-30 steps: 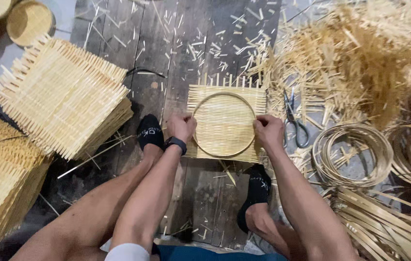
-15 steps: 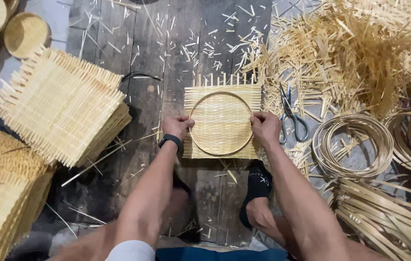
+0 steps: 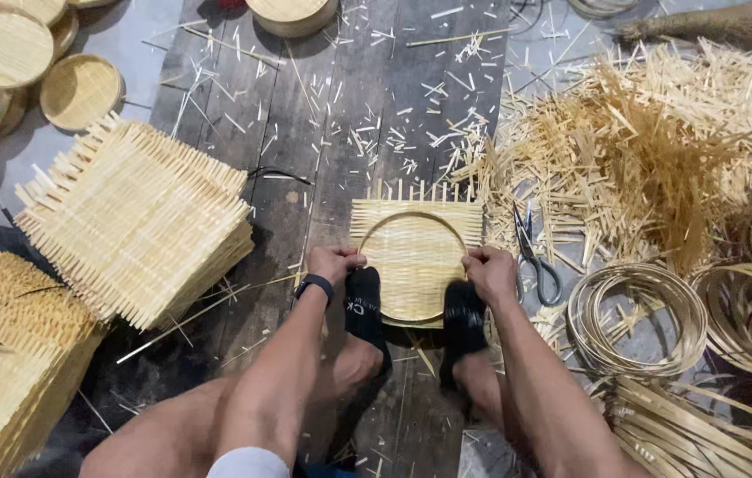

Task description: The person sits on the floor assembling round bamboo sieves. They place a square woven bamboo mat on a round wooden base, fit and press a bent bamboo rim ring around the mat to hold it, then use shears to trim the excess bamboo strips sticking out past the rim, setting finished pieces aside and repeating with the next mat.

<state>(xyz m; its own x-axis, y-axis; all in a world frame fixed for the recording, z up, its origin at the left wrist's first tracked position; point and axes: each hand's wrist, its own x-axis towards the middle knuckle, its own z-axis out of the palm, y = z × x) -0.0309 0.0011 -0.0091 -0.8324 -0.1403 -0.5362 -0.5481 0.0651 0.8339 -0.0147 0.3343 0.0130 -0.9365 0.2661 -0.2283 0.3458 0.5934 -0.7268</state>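
Left hand [image 3: 333,263] and right hand [image 3: 488,270] each pinch the hoop [image 3: 412,265] on the woven mat [image 3: 416,257] lying between them. Keep hoop centred, press evenly, feet pinning near edge.

A bamboo-weaving workshop: stacked woven mats [image 3: 132,221], coiled hoops [image 3: 637,314], floor trimmings [image 3: 650,146].

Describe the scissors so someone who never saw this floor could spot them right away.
Start at the big heap of bamboo offcuts at the right. At its lower left edge, beside the woven mat that both hands press, lie the scissors. They alone are dark metal, with loop handles, among pale straw-coloured bamboo.
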